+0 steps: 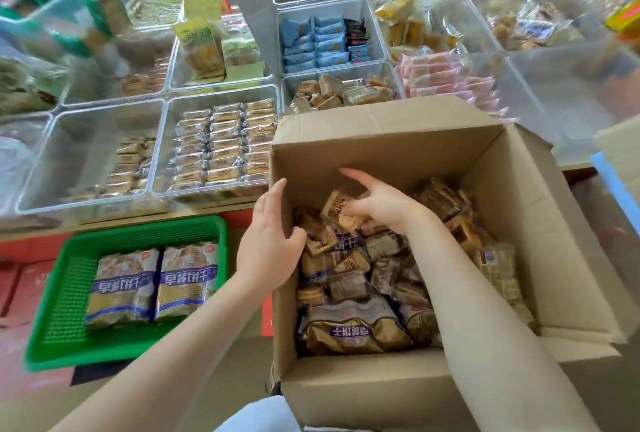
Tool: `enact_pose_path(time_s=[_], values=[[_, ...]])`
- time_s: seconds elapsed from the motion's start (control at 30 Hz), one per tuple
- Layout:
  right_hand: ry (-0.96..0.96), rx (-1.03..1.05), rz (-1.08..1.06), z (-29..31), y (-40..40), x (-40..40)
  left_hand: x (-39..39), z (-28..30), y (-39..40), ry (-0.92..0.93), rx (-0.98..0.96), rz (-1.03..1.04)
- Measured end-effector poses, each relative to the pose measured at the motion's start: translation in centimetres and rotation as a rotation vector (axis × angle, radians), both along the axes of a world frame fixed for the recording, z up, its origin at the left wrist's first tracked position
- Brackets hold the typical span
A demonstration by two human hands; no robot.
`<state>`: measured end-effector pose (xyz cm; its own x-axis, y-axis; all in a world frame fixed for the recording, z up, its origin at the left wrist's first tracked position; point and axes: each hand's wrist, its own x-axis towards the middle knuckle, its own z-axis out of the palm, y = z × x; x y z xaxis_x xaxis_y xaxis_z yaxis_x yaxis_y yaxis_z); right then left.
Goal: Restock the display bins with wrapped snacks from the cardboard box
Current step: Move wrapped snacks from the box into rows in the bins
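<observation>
An open cardboard box (381, 154) fills the lower right, heaped with small brown wrapped snacks (381, 258) and larger gold bags (349, 331). My left hand (270, 241) clasps the box's left wall, thumb inside. Inside the box, my right hand (377, 203) curls around a few tan wrapped snacks (341, 206) near the top of the heap. Beyond the box stand clear display bins: one (221, 144) holds neat rows of wrapped biscuits, and the bin to its left (86, 154) is only partly filled.
A green plastic basket (69, 293) with two large biscuit bags sits at lower left. Farther bins hold blue packets (318, 43), pink packets (446, 78) and yellow snacks (405, 26). Red cartons lie at the far left edge.
</observation>
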<state>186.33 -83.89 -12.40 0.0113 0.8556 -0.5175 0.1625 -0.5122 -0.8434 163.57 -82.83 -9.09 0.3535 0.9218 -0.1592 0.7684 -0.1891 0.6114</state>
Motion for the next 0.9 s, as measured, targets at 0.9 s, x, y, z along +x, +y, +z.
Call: enact_pose_path(time_s=[0.9], values=[[-0.491,0.292,0.173,1.4,28.2,-44.8,-46.0,-6.6,29.6,-0.143,0.03,0.205]])
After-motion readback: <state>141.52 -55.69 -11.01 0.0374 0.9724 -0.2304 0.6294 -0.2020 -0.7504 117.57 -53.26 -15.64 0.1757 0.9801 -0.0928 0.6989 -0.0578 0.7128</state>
